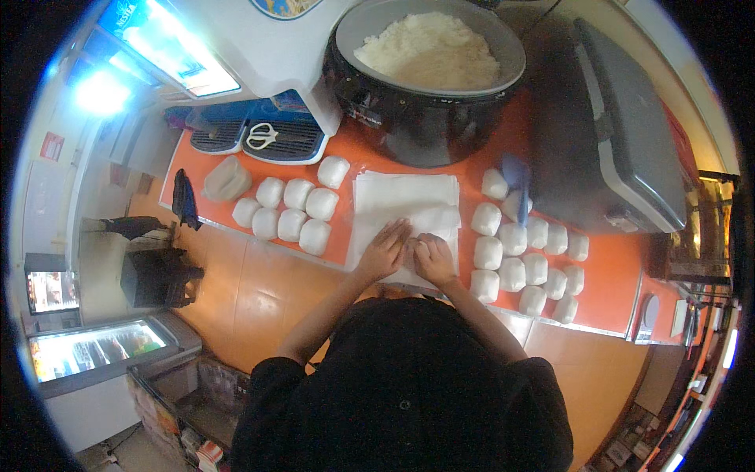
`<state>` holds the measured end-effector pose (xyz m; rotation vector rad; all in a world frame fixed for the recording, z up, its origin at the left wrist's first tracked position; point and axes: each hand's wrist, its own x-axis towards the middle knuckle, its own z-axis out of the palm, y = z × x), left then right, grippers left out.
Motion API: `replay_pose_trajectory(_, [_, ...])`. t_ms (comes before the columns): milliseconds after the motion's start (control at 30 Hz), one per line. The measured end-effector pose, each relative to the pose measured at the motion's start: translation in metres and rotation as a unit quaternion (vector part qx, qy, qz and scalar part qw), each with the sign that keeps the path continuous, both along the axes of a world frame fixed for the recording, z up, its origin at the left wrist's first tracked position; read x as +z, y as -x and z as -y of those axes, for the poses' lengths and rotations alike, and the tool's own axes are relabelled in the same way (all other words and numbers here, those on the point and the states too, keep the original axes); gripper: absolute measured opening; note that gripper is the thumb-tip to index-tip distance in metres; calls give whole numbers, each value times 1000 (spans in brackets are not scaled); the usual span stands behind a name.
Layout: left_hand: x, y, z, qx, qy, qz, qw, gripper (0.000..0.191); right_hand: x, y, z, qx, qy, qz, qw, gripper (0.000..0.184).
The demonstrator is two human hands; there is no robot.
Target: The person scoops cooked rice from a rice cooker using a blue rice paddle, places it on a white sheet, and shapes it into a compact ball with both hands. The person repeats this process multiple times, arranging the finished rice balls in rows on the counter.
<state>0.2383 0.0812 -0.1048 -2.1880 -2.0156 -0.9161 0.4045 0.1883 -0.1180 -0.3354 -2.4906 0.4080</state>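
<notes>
A stack of white paper sheets (407, 192) lies on the orange counter right before me. My left hand (386, 248) rests on the sheets, fingers stretched out together. Close beside it, my right hand (433, 256) is curled on the paper, knuckles up. Whatever lies under or between the fingers is hidden. To the left sit several white wrapped packets (291, 225), set in loose rows. More white packets (512, 238) fill the right side, some with a blue translucent utensil (519, 189) over them.
Behind the paper stands a large black rice cooker (422, 133) holding white rice (433, 50). White-handled scissors (261, 136) lie on a drip tray (289, 144). A plastic container (227, 179) and a dark cloth (186, 197) are at the left. A big grey-lidded appliance (613, 135) occupies the right rear.
</notes>
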Motion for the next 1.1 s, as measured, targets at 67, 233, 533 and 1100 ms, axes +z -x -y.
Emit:
replay_pose_trajectory(67, [-4, -3, 8, 1, 7, -3, 1000, 43, 9, 1, -4, -2, -50, -14, 999, 41])
replay_pose_trajectory(233, [-21, -8, 17, 87, -20, 83, 993, 36, 12, 6, -16, -6, 24, 24, 999, 37])
replay_pose_trajectory(533, [-25, 18, 13, 164, 27, 158, 973, 24, -2, 8, -42, -39, 24, 55, 997, 27])
replay_pose_trajectory(1100, [-8, 24, -52, 255, 209, -13, 944, 28, 21, 80, -89, 27, -30, 349, 936, 25])
